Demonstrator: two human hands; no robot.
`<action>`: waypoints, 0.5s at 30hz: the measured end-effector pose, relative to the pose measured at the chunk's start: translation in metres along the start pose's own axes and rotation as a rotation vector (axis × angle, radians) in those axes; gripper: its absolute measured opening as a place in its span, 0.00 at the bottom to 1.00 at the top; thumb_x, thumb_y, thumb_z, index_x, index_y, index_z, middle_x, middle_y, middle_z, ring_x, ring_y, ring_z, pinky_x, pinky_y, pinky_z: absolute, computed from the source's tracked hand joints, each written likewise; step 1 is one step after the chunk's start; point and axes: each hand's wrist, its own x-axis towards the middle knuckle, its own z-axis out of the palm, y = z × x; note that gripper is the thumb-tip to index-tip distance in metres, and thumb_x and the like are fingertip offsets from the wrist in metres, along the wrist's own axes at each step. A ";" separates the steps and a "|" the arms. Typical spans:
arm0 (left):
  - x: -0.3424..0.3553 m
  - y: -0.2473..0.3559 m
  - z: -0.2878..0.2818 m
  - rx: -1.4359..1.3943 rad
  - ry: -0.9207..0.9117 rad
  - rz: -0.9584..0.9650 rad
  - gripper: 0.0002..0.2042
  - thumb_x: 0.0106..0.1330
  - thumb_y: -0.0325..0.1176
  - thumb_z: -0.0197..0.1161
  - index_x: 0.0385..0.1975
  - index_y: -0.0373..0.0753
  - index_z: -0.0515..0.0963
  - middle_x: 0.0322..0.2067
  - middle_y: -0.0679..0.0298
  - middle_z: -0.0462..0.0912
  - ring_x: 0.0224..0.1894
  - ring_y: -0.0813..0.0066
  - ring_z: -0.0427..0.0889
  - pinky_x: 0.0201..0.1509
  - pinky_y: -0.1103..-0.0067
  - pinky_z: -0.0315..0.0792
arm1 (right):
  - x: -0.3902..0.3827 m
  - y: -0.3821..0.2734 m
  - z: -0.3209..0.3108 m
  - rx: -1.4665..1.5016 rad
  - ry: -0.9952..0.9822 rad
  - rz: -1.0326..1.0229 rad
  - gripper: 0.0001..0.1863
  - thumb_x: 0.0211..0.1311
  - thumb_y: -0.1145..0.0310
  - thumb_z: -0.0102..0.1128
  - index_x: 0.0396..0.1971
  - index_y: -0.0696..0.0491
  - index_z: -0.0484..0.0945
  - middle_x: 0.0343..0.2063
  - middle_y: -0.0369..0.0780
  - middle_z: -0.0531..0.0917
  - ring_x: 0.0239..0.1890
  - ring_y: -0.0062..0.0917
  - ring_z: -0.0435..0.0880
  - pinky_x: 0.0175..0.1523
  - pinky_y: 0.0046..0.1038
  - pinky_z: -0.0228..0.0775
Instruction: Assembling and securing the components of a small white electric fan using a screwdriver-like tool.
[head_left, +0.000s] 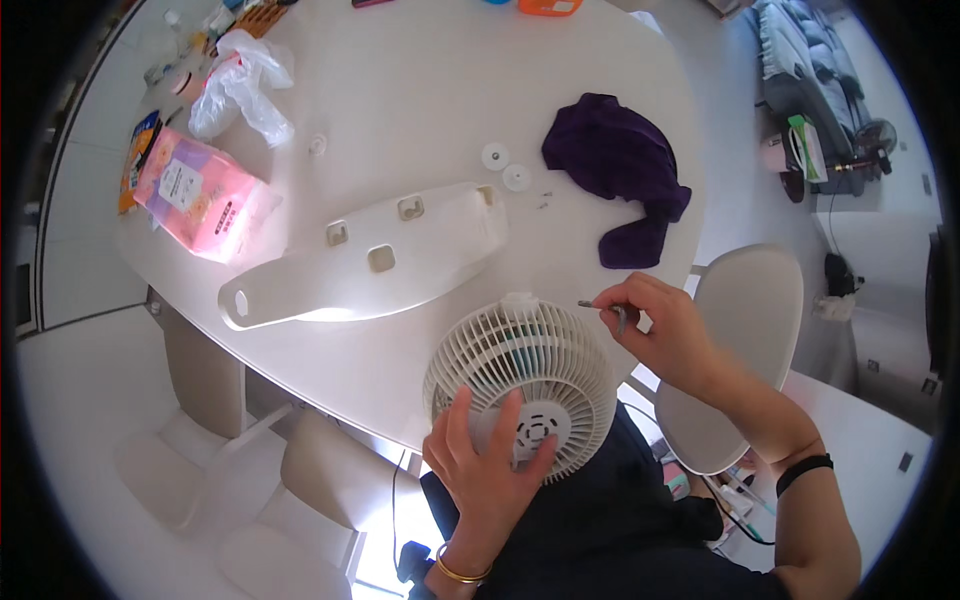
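Observation:
At the near table edge, a white round fan head sits with its slatted cage up. Blue-green blades show dimly through the slats. My left hand holds the fan head, its fingers and thumb spread over the hub. To the right of the cage, my right hand is closed in a pinch on a small grey metal tool. Its exact kind is hard to make out, as my fingers cover part of it. A long white plastic housing with square openings lies beyond the fan, to the left.
Two white discs and small metal bits lie mid-table, near a dark purple cloth. A pink tissue pack and a clear plastic bag are at the left. White chairs stand around the white table.

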 end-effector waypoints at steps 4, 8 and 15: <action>-0.005 0.005 0.003 0.085 0.033 -0.051 0.32 0.51 0.48 0.72 0.57 0.46 0.73 0.62 0.47 0.58 0.67 0.40 0.53 0.65 0.48 0.52 | 0.005 -0.006 0.006 -0.033 -0.024 0.000 0.08 0.57 0.77 0.63 0.37 0.55 0.81 0.28 0.40 0.81 0.27 0.28 0.82 0.33 0.26 0.74; -0.004 0.003 0.009 0.052 0.026 -0.037 0.33 0.53 0.49 0.69 0.59 0.46 0.71 0.64 0.45 0.57 0.68 0.36 0.51 0.68 0.45 0.48 | 0.008 -0.002 0.015 -0.141 -0.001 -0.148 0.12 0.53 0.78 0.65 0.39 0.55 0.80 0.29 0.39 0.81 0.27 0.29 0.82 0.32 0.27 0.74; 0.000 -0.004 0.015 0.061 0.066 -0.024 0.28 0.60 0.56 0.58 0.59 0.55 0.73 0.65 0.49 0.61 0.67 0.39 0.60 0.66 0.45 0.55 | 0.026 -0.001 0.019 -0.226 -0.071 -0.345 0.17 0.47 0.78 0.67 0.39 0.54 0.78 0.30 0.37 0.82 0.30 0.30 0.83 0.33 0.28 0.76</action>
